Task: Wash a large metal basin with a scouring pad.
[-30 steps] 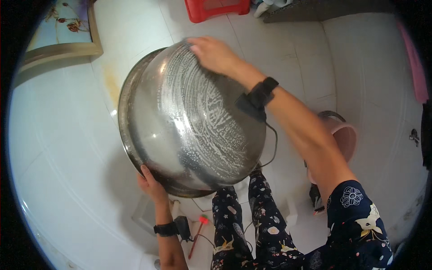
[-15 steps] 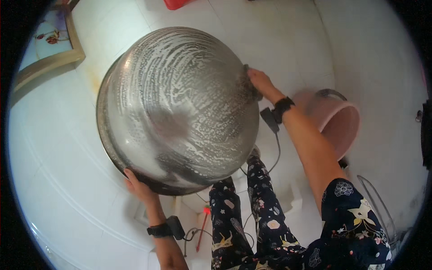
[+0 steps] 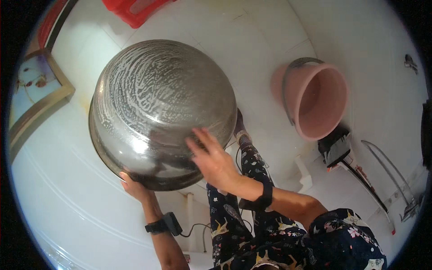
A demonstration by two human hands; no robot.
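A large, shiny metal basin (image 3: 166,94) is tilted in front of me, its rounded outside toward me and its inside hidden. Soapy white streaks cover much of its outer wall. At the lower left, my left hand (image 3: 136,186) grips the rim, thumb on the outer side. My right hand (image 3: 216,164) lies over the lower right of the wall, fingers stretched and spread, slightly smeared by motion. Whatever may be under its palm is hidden. Both wrists wear black bands, each with a small dark box.
To the right stands a pink bucket (image 3: 321,101) with a grey handle, a dustpan or broom (image 3: 337,146) below it. A red plastic stool (image 3: 135,11) is at the top. A framed picture (image 3: 36,92) leans at the left. A metal tap (image 3: 409,209) is at the far right.
My right hand has moved from the basin's right edge down and left across its wall; the dark pad-like thing at it earlier no longer shows. The basin has shifted slightly left.
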